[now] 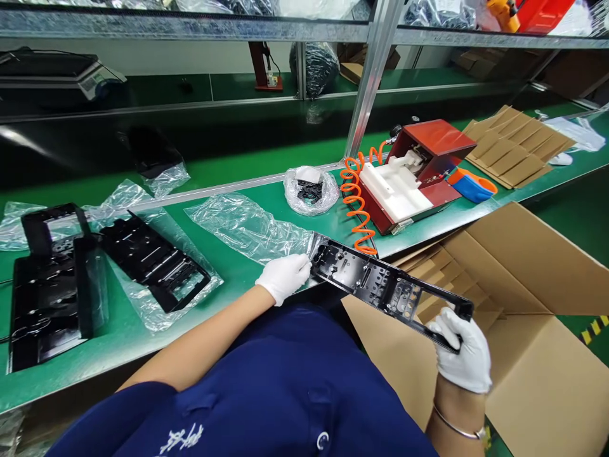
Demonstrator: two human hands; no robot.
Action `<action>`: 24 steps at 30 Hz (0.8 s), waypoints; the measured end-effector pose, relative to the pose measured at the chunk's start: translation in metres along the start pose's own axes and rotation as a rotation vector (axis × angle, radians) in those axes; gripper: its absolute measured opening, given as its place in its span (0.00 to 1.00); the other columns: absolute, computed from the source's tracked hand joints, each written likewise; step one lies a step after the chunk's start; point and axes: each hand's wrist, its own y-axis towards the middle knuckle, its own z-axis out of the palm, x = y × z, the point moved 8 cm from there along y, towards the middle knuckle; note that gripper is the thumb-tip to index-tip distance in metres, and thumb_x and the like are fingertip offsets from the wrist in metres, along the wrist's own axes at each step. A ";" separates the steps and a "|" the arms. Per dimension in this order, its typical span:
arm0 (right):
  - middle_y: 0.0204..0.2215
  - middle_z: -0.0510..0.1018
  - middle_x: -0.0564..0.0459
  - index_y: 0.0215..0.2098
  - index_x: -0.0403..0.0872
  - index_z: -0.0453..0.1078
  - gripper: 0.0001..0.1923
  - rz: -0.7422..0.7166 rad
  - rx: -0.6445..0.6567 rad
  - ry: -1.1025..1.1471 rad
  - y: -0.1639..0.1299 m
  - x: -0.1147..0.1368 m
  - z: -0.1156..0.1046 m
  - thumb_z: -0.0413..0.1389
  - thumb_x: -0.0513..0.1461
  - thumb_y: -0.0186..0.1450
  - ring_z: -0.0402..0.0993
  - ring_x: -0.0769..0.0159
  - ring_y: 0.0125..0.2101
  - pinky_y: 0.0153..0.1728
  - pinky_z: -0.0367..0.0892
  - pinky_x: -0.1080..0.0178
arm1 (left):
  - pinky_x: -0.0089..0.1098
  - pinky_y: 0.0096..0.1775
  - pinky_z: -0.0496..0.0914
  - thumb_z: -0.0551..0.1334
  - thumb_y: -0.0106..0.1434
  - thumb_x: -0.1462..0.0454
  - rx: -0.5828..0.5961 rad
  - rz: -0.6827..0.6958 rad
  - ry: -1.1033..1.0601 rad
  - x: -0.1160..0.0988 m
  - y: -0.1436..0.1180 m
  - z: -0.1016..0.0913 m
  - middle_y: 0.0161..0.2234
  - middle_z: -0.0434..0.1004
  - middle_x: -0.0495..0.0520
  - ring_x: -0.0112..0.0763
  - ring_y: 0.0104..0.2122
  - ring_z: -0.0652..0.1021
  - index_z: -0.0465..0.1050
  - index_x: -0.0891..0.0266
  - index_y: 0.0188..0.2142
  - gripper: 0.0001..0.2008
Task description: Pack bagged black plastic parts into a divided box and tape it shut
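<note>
Green worktop [234, 261] on my feed: left hand [284, 278] pinches the black chassis panel [378, 280] beside a clear plastic bag [252, 225]; right hand [464, 350] grips the panel's right end.

Factory, likely — workbench [240, 274], open carton [528, 257].

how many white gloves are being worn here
2: one on the left hand, pinching the clear bag by the black panel; one on the right hand, gripping the panel's other end.

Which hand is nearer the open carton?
Right. The right hand, gripping one end of the black panel, overlaps the open carton in view; the left hand, at the other end, is left of the carton.
</note>
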 end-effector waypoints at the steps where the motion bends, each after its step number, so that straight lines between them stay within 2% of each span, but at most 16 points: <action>1: 0.11 0.52 0.68 0.26 0.47 0.61 0.17 0.008 0.007 0.000 0.001 -0.003 0.002 0.68 0.35 0.51 0.45 0.80 0.13 0.20 0.62 0.74 | 0.34 0.37 0.66 0.49 0.72 0.59 -0.022 -0.011 0.006 0.000 0.001 -0.003 0.39 0.81 0.55 0.38 0.40 0.80 0.75 0.58 0.39 0.16; 6: 0.12 0.53 0.69 0.25 0.47 0.59 0.19 0.040 0.048 0.044 0.003 -0.014 0.018 0.68 0.34 0.50 0.44 0.81 0.14 0.18 0.59 0.74 | 0.35 0.35 0.66 0.48 0.71 0.59 -0.093 -0.041 0.083 -0.003 0.006 -0.015 0.40 0.81 0.57 0.40 0.40 0.81 0.76 0.59 0.41 0.18; 11: 0.13 0.54 0.68 0.27 0.46 0.61 0.17 0.065 0.069 0.047 0.004 -0.026 0.029 0.68 0.36 0.51 0.45 0.82 0.13 0.17 0.57 0.74 | 0.36 0.35 0.67 0.47 0.71 0.60 -0.095 -0.017 0.121 -0.004 0.002 -0.015 0.38 0.81 0.60 0.44 0.39 0.81 0.78 0.60 0.42 0.19; 14: 0.15 0.54 0.68 0.27 0.46 0.61 0.17 0.022 0.071 0.067 0.006 -0.027 0.036 0.67 0.36 0.52 0.45 0.83 0.13 0.18 0.58 0.74 | 0.36 0.35 0.67 0.48 0.70 0.61 -0.086 0.019 0.122 -0.009 0.001 -0.012 0.35 0.81 0.61 0.45 0.38 0.82 0.78 0.61 0.40 0.19; 18: 0.15 0.54 0.68 0.27 0.47 0.60 0.17 0.011 0.120 0.034 0.005 -0.033 0.056 0.66 0.37 0.54 0.45 0.82 0.14 0.20 0.59 0.73 | 0.36 0.35 0.67 0.48 0.71 0.60 -0.095 0.116 0.086 -0.028 0.002 -0.013 0.34 0.81 0.60 0.44 0.36 0.81 0.78 0.62 0.38 0.20; 24: 0.13 0.53 0.69 0.30 0.48 0.63 0.12 0.065 0.150 0.065 0.007 -0.061 0.097 0.64 0.38 0.54 0.47 0.79 0.14 0.23 0.66 0.71 | 0.34 0.32 0.68 0.52 0.69 0.62 -0.103 0.349 0.022 -0.073 -0.014 -0.007 0.32 0.79 0.57 0.38 0.32 0.80 0.76 0.61 0.37 0.14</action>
